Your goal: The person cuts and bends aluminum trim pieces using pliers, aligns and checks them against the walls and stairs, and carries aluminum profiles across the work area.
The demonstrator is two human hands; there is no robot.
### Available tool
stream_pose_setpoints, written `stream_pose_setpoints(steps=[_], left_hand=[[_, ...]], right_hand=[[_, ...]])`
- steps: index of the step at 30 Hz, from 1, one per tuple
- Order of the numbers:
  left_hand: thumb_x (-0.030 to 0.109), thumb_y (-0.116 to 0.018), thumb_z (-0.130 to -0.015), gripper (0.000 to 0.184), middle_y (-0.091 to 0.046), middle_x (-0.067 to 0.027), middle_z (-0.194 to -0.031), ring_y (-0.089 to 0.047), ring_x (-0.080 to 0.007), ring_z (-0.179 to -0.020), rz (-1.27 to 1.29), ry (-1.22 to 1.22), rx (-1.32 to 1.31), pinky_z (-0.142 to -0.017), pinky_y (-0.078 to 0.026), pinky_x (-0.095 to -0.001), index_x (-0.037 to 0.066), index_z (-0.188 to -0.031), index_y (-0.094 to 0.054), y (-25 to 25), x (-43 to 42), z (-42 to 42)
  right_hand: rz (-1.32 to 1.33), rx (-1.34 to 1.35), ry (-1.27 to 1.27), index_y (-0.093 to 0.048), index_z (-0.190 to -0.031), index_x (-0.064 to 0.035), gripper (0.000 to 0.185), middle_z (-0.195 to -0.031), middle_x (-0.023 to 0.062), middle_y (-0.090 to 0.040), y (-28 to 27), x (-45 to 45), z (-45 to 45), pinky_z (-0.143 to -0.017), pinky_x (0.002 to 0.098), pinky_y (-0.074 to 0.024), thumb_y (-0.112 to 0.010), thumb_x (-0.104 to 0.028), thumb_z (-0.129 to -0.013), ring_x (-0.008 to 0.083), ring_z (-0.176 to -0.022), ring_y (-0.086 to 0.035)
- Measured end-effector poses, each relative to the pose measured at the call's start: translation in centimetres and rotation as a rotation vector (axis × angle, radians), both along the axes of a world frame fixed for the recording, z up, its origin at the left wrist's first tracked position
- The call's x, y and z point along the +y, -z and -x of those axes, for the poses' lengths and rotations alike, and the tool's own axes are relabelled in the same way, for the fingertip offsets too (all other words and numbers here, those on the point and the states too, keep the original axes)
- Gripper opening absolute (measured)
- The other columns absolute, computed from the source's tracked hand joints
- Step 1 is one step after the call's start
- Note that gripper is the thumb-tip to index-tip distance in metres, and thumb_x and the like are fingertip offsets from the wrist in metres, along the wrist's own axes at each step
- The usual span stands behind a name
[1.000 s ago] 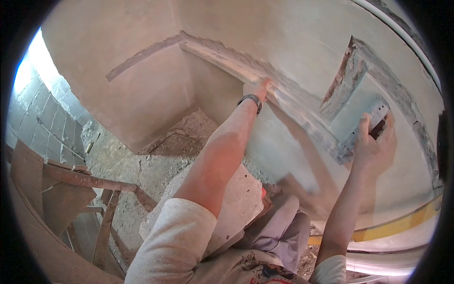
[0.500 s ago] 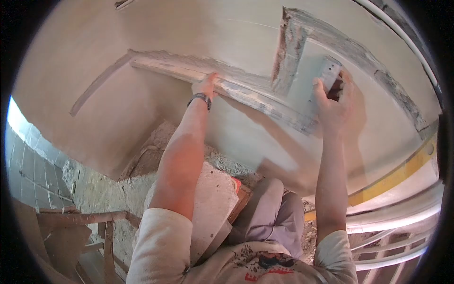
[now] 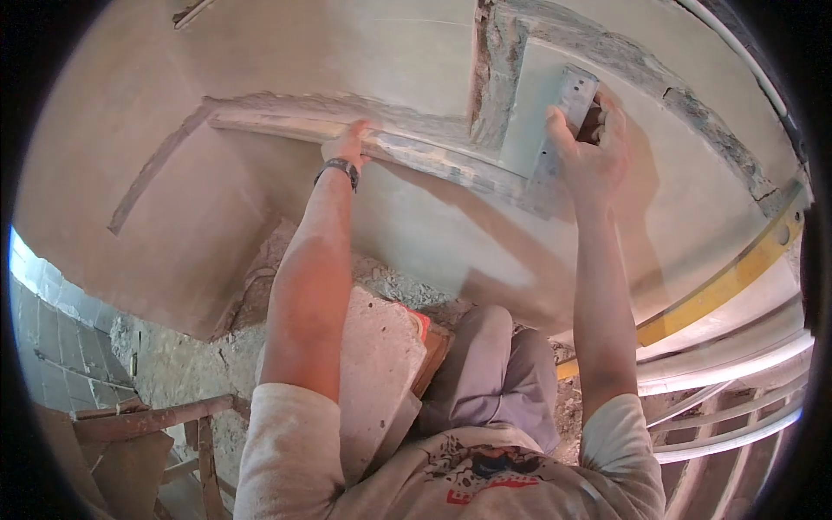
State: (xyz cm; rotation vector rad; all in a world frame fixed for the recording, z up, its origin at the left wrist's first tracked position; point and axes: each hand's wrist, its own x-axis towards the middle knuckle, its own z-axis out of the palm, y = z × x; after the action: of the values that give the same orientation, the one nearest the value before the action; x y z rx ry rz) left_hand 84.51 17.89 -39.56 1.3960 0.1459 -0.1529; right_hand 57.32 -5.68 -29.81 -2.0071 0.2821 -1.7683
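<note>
A plaster-smeared straight strip lies along the wall, just under a rough grey plaster band. Partway along that strip, my left hand is closed around it, fingers over its upper edge. Over at the right, my right hand grips a steel plastering trowel by its handle, thumb along the blade's near side. The long blade stands nearly upright, slightly slanted, against the wall, its lower end at the strip's right end. My palm partly hides the handle.
The smooth wall carries another rough channel beside the trowel. A yellow level and white pipes are at the right. Close to my legs stands a pale block; a wooden frame is at lower left.
The trowel and my right hand have shifted slightly up along the wall, the blade still near the strip's right end. My left hand keeps its grip. The whole view has shifted a little.
</note>
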Motion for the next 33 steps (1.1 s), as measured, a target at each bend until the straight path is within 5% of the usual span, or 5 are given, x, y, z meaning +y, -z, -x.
stream_pose_setpoints(steps=[10, 19, 24, 27, 33], left_hand=[[0.031, -0.084, -0.072, 0.077, -0.056, -0.0136, -0.129, -0.06, -0.0259, -0.11, 0.005, -0.025, -0.031, -0.09, -0.054, -0.0438, -0.001, -0.132, -0.049, -1.0, 0.3, 1.6], [0.028, -0.083, -0.073, 0.08, -0.049, -0.014, -0.141, -0.051, -0.0305, -0.125, 0.035, -0.002, 0.016, -0.096, -0.049, -0.0512, -0.001, -0.137, -0.046, -0.7, 0.3, 0.4], [0.038, -0.08, -0.075, 0.085, -0.046, -0.0102, -0.145, -0.042, -0.0294, -0.133, 0.06, 0.015, 0.04, -0.105, -0.039, -0.0515, 0.008, -0.144, -0.041, 0.6, 0.0, -0.8], [0.036, -0.085, -0.071, 0.084, -0.053, -0.014, -0.133, -0.056, -0.0283, -0.117, -0.005, -0.017, -0.01, -0.098, -0.048, -0.0441, 0.0, -0.136, -0.047, -1.3, 0.1, 1.7], [0.036, -0.085, -0.071, 0.085, -0.054, -0.0138, -0.13, -0.056, -0.0278, -0.115, 0.001, 0.014, -0.027, -0.097, -0.047, -0.0469, 0.0, -0.137, -0.045, 0.2, 0.3, -0.2]], right_hand=[[-0.074, -0.216, -0.37, -0.06, -0.108, -0.0009, 0.049, -0.089, 0.0066, -0.068, 0.0, 0.1, -1.3, -0.065, 0.0268, -0.0536, -0.084, -0.018, -0.07, 0.0116, -0.072, -0.065], [-0.036, 0.155, 0.001, -0.063, -0.11, -0.0004, 0.051, -0.087, 0.0067, -0.067, -2.7, 2.4, 1.9, -0.063, 0.0268, -0.0522, -0.086, -0.019, -0.069, 0.0119, -0.071, -0.064], [-0.048, -0.031, -0.161, -0.063, -0.111, -0.0014, 0.052, -0.088, 0.0063, -0.064, 0.1, -0.4, -0.4, -0.064, 0.0298, -0.0516, -0.086, -0.022, -0.069, 0.0138, -0.075, -0.063], [-0.035, -0.039, -0.103, -0.063, -0.113, -0.0025, 0.054, -0.088, 0.0064, -0.063, 0.3, -0.3, -0.6, -0.064, 0.0323, -0.0522, -0.085, -0.024, -0.069, 0.0165, -0.074, -0.063], [0.039, 0.037, 0.079, -0.059, -0.121, -0.0061, 0.064, -0.089, 0.0072, -0.064, -1.0, 1.0, 0.0, -0.065, 0.0356, -0.0538, -0.085, -0.032, -0.068, 0.0208, -0.075, -0.065]])
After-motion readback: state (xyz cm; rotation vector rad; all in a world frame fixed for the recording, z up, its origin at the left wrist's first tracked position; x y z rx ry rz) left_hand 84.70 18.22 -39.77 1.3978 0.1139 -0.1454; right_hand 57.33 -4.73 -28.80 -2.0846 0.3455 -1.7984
